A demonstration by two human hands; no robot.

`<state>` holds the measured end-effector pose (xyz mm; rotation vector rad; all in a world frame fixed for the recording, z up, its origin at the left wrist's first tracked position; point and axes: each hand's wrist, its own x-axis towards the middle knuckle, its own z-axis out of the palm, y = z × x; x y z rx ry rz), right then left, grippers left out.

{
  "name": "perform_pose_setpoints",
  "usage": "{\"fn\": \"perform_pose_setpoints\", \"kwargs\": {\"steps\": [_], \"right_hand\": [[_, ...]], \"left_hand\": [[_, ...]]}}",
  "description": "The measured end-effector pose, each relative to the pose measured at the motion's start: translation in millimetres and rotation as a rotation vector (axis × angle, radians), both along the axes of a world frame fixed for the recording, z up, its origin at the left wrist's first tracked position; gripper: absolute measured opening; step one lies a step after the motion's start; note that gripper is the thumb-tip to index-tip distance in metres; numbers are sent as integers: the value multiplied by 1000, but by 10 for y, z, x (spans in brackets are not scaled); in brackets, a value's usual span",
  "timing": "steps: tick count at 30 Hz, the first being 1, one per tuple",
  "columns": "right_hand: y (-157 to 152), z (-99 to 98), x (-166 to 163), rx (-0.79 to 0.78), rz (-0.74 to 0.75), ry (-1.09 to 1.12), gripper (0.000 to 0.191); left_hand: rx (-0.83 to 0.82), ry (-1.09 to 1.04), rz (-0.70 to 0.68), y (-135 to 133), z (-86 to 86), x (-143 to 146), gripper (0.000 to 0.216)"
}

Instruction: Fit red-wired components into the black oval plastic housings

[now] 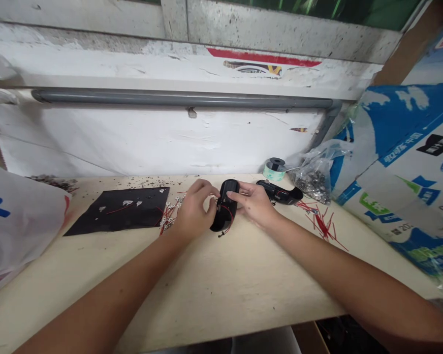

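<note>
A black, curved plastic housing is held tilted just over the middle of the table, with a loop of thin red wire in its lower hollow. My right hand grips it from the right, the thumb lying on its face. At its left edge, the fingers of my left hand are curled in a pinch; what lies between the fingertips is hidden. A small dark screw-like piece is just below the housing. To the right of my right hand lies a second black housing.
Left on the table is a black sheet with small metal pieces, beside a white plastic bag. Cut red wires lie right. Behind stand a tape roll, a clear bag of small parts and a blue-white carton.
</note>
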<state>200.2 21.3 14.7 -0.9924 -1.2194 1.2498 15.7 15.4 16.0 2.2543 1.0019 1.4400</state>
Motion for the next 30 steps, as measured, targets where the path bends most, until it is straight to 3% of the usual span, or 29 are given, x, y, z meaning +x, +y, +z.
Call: {"fn": "perform_pose_setpoints", "kwargs": {"steps": [2, 5, 8, 13, 18, 23, 28, 30], "right_hand": [[5, -6, -4, 49, -31, -15, 33], [51, -23, 33, 92, -101, -47, 30], [115, -43, 93, 141, -165, -105, 28], [192, -67, 158, 176, -238, -133, 29], [205, -88, 144, 130, -257, -100, 27], [218, -84, 161, 149, -268, -116, 28], [220, -66, 187, 111, -290, -89, 29], [210, -58, 174, 98, -291, -58, 32]], "left_hand": [[130, 193, -77, -93, 37, 31, 27], [176, 406, -143, -194, 70, 62, 29], [212, 495, -116, -193, 31, 71, 39], [246, 485, -93, -122, -61, 62, 32], [378, 661, 21, -176, -54, 109, 28], [351, 553, 10, -176, -40, 113, 24], [269, 373, 160, -124, -17, 36, 20], [297, 405, 130, -130, -10, 31, 18]]}}
